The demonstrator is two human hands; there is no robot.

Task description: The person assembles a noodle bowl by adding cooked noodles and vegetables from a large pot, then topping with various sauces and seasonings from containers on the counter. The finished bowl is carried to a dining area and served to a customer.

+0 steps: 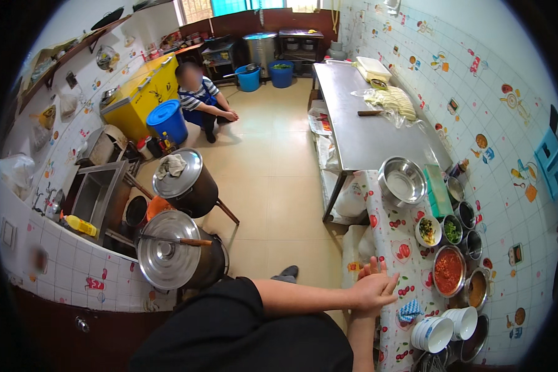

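My left hand [377, 292] reaches across to the right, its fingers stretched out. My right hand [373, 268] comes up from the lower edge and meets it, partly hidden, with some fingertips pointing up. The hands touch each other, and I see nothing held in them. They are over the near-left edge of a table with a cherry-print cloth [403, 217]. Close by lie a blue-and-white checked cloth [410, 310] and stacked white bowls [433, 335]. Beyond them are a metal bowl of red sauce [449, 271], a bowl of chopped food [428, 231] and a pot of chopped greens [452, 229].
A steel table [347, 118] holds sliced dough [390, 102] and a knife [370, 113]. An empty metal basin [403, 181] stands nearer. At left are two lidded pots [170, 245] and a sink [96, 198]. Another person [198, 99] crouches beside a blue lidded bin [167, 121].
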